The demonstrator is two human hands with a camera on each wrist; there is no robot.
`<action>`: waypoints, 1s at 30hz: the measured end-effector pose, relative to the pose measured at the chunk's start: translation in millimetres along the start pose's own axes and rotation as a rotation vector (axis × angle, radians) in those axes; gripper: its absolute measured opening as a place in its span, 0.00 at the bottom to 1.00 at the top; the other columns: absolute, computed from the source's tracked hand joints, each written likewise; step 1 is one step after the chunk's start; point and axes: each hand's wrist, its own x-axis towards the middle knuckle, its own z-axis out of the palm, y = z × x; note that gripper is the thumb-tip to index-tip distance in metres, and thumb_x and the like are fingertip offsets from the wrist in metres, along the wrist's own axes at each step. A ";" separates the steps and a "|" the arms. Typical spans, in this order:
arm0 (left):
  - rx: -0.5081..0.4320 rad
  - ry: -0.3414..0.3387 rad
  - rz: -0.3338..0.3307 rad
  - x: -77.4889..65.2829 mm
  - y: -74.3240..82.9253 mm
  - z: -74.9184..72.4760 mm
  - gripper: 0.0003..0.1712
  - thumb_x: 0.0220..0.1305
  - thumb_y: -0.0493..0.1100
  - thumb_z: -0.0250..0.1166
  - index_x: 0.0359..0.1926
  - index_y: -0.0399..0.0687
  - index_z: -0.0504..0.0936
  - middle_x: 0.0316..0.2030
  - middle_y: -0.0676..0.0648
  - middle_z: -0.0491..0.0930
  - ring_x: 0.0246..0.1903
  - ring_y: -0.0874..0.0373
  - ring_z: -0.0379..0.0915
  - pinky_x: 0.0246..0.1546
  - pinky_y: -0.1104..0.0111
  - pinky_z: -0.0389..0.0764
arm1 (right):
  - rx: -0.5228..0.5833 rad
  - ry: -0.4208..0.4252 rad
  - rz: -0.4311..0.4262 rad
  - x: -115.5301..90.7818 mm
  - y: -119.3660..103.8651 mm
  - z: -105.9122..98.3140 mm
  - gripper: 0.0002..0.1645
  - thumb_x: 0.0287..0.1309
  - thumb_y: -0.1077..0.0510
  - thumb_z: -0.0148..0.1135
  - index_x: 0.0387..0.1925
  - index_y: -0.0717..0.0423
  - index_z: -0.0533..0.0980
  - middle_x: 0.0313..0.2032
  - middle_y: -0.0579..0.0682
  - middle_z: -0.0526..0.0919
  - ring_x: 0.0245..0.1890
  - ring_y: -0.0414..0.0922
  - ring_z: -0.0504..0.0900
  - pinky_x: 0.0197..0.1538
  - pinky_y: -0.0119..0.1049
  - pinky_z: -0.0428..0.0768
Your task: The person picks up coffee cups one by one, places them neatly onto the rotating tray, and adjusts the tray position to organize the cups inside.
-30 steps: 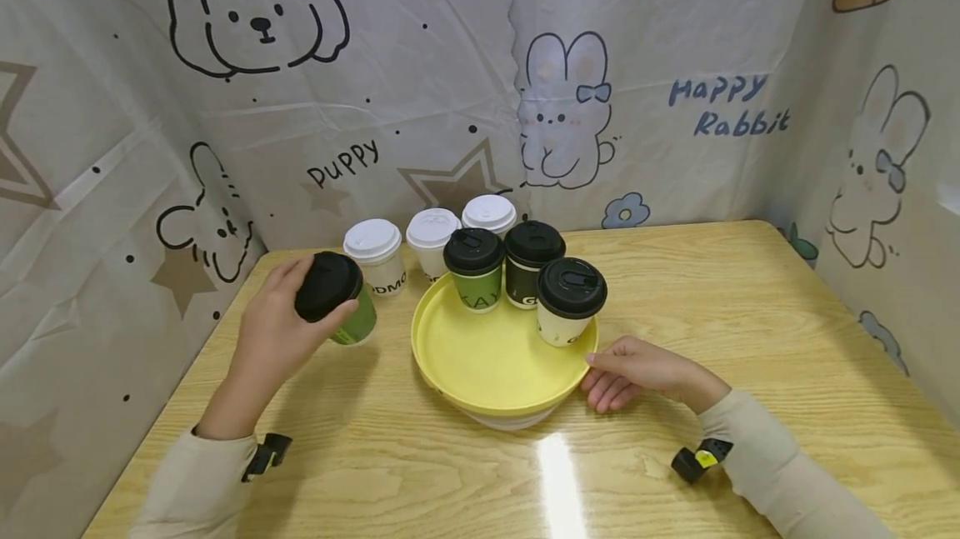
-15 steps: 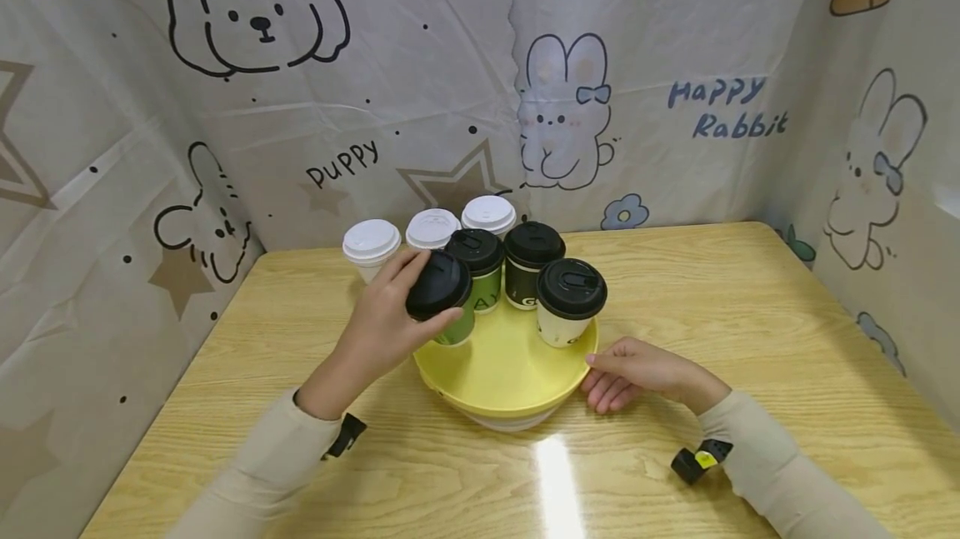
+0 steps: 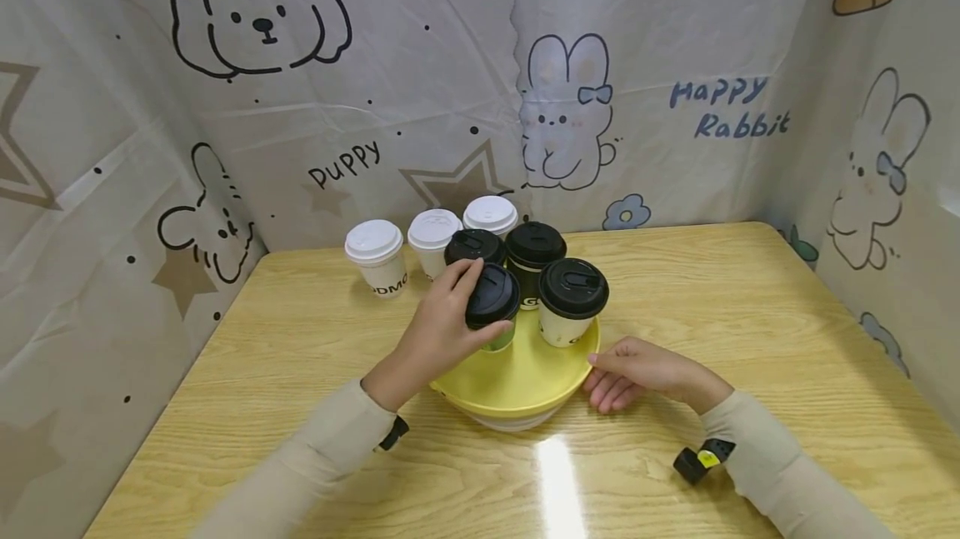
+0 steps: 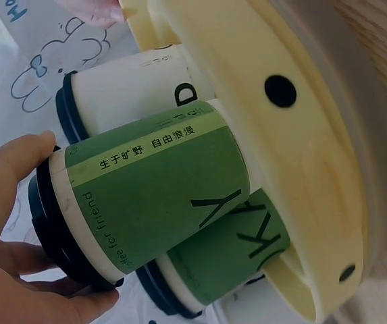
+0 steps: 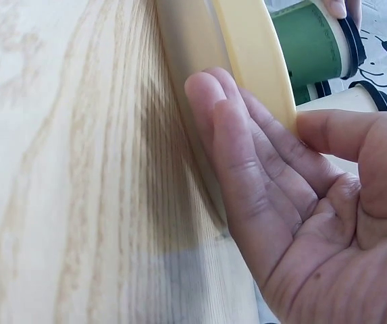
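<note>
L hand (image 3: 442,318) has the green cup (image 4: 159,182) by its black lid, thumb one side, fingers round the other, spread only as wide as the lid. Cup is over the yellow tray (image 3: 510,385), approx upright, in front of the rear green cup (image 4: 227,250) and left of the cream cup (image 3: 562,329). Can't tell from here if its base touches the tray yet. R hand (image 3: 626,376) has the tray rim btwn thumb (on the edge) and fingers (along the outside), a light narrow hold, no cup in it.

Step looks like setting this cup down w/ the other black-lidded ones, incl. the dark cup (image 3: 536,243) at the back. To do it well: keep the cup vertical & lower straight, b/c the grip is on the lid, and a sideways tug might pop it off. Best to land the base flat, well inside the rim, w/ a bit of room from the neighbours; lids are wider than bases, so they'd prob. knock first. R hand should steady the rim only, no lifting, else the loaded tray could tip. Let go by opening thumb & fingers evenly, then straight up. No need to go near the white-lidded cups (image 3: 375,241) on the tbl (image 3: 675,289) behind, left of the tray.
</note>
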 end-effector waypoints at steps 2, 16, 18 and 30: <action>0.012 0.015 0.024 2.3 0.5 3.7 0.50 0.50 0.57 0.74 0.66 0.33 0.66 0.61 0.36 0.67 0.60 0.44 0.66 0.59 0.55 0.72 | 0.002 0.002 0.001 0.2 0.2 -0.1 0.29 0.73 0.51 0.44 0.42 0.78 0.76 0.30 0.55 0.86 0.28 0.42 0.86 0.33 0.33 0.84; 0.024 0.030 0.055 10.0 4.6 20.7 0.49 0.51 0.58 0.73 0.65 0.32 0.67 0.61 0.35 0.67 0.61 0.43 0.66 0.60 0.55 0.71 | 0.009 0.003 0.003 1.5 2.3 0.8 0.28 0.73 0.52 0.43 0.42 0.77 0.77 0.30 0.54 0.86 0.28 0.42 0.85 0.33 0.33 0.84; 0.020 0.030 0.045 10.8 5.1 21.7 0.49 0.51 0.58 0.73 0.65 0.32 0.67 0.61 0.35 0.67 0.61 0.43 0.65 0.61 0.55 0.70 | 0.009 0.001 0.003 1.3 2.0 1.1 0.28 0.73 0.52 0.43 0.42 0.78 0.76 0.30 0.55 0.86 0.28 0.42 0.85 0.33 0.33 0.84; 0.028 0.028 0.047 8.8 5.7 25.1 0.49 0.52 0.58 0.72 0.66 0.32 0.66 0.61 0.34 0.66 0.61 0.43 0.65 0.61 0.55 0.70 | -0.006 0.001 -0.003 -0.1 0.2 1.1 0.28 0.73 0.52 0.44 0.42 0.77 0.76 0.30 0.55 0.86 0.29 0.42 0.86 0.33 0.34 0.84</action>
